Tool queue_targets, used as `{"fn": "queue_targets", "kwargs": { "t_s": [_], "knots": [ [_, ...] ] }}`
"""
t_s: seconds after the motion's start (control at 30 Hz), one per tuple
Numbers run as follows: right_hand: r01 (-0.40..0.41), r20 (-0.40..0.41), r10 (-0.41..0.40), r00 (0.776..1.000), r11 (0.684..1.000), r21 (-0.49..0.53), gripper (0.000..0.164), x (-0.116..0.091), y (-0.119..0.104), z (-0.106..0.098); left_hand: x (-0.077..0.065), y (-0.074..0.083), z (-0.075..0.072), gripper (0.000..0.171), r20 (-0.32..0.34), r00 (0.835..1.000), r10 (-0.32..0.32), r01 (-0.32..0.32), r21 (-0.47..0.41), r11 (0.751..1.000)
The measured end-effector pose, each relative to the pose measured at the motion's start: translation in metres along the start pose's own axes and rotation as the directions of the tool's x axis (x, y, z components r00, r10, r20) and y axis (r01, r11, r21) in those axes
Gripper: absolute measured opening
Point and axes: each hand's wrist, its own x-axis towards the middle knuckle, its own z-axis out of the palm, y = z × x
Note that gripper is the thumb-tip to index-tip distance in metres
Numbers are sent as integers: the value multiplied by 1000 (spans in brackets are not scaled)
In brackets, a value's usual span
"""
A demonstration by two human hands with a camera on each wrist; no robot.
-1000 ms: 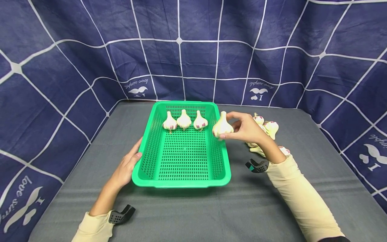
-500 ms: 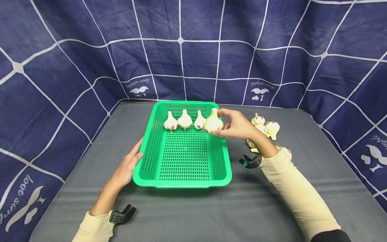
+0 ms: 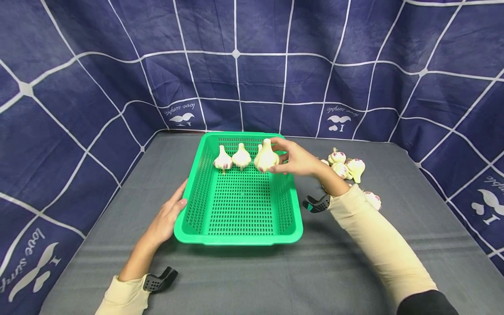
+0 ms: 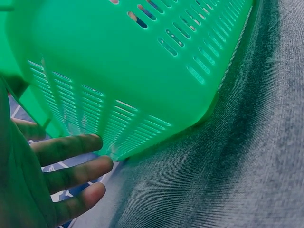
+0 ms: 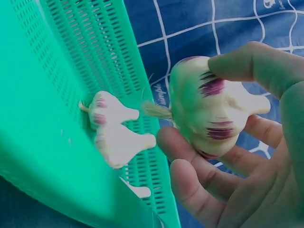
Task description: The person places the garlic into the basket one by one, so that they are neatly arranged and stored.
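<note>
A green perforated plastic basket (image 3: 238,239) stands on the grey cloth. My left hand (image 3: 164,221) rests against its left side. In the left wrist view, several fingers (image 4: 78,171) lie fairly straight and spread beside the basket wall. Over the basket's back right part, my right hand (image 3: 295,158) holds a white garlic bulb (image 3: 265,159) between thumb and fingers, stem up. Purple streaks mark this bulb in the right wrist view. Two garlic bulbs, a left one (image 3: 223,159) and a middle one (image 3: 241,156), sit along the basket's back; a third is mostly hidden behind the held bulb.
Several more garlic bulbs (image 3: 339,171) lie in a pile on the grey cloth (image 3: 252,280) to the right of the basket, partly behind my right forearm. A blue curtain with white lines (image 3: 260,78) hangs behind and at both sides.
My right hand has carried the garlic bulb leftward from the basket's right rim to over the back row, now covering most of the third bulb. My left hand stays at the basket.
</note>
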Motion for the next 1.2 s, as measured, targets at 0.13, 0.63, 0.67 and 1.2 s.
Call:
{"fn": "queue_targets", "kwargs": {
  "t_s": [0.13,0.63,0.67,1.2],
  "knots": [
    [-39,30,39,999,999,30,68,6,-1,1,0,0,0,52,1,1000,5,-5,-3,1000],
    [-134,135,106,985,967,216,52,30,11,11,-1,0,1,52,0,1000,-5,5,8,1000],
    [-140,138,112,984,966,217,49,32,11,13,-1,0,0,52,-1,1000,-3,3,8,1000],
    [-186,187,153,970,968,171,37,51,7,30,-2,3,-1,52,7,1000,-9,9,21,1000]
  ]
}}
